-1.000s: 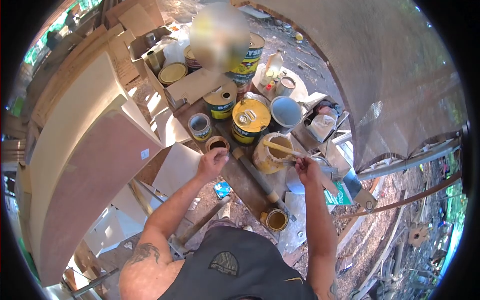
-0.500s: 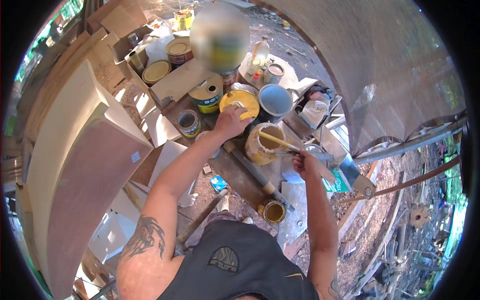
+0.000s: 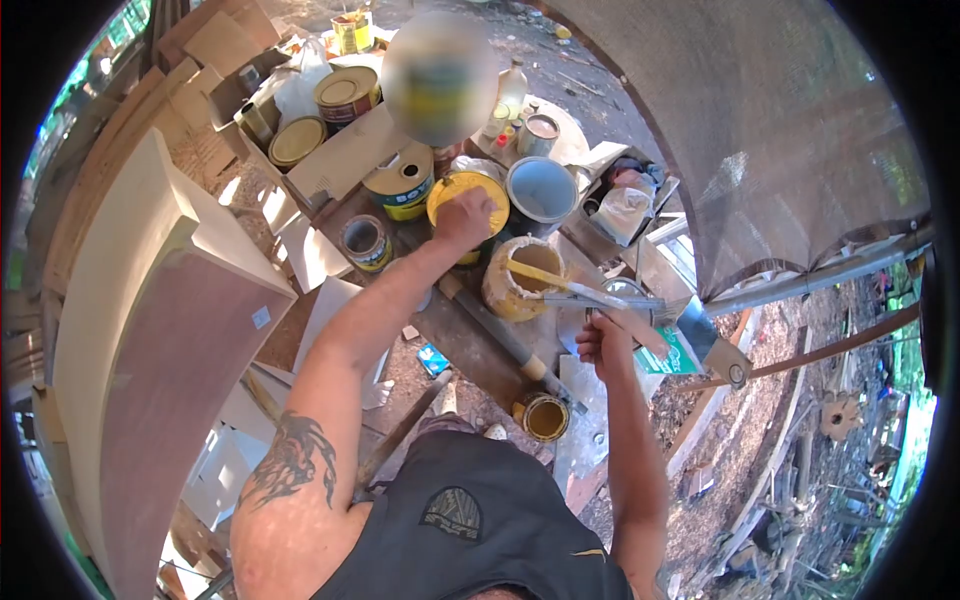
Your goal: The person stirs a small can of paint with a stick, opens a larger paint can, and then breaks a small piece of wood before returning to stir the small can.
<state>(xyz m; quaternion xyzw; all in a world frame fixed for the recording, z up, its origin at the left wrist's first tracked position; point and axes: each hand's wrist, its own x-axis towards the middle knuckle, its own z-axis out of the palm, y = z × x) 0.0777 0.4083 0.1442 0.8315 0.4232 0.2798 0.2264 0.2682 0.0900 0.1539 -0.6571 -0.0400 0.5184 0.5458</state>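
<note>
My left hand [image 3: 467, 215] is closed over the yellow top of a paint can [image 3: 452, 188]; what its curled fingers hold is hidden. Beside that can are a tub of bluish-grey paint [image 3: 541, 192] and a paint-crusted yellowish pot [image 3: 505, 290]. A flat stick with a yellow end [image 3: 535, 272] lies across the pot's mouth. Below the stick's right part, my right hand [image 3: 606, 345] hangs with loosely bent fingers, and nothing shows in them. Close to this hand are a round tin [image 3: 622, 290] and a green-and-white packet [image 3: 675, 352].
Further cans stand left, including a small open can [image 3: 366, 243] and a larger closed one [image 3: 398, 182]. A small tin of brownish liquid [image 3: 545, 418] sits at the near edge. A cardboard box [image 3: 345, 155] holds cans. A large curved panel [image 3: 190, 370] rises at left.
My right hand has dropped slightly, away from the stick it was touching. The left hand has shifted a little on the yellow can top. The view has moved slightly.
</note>
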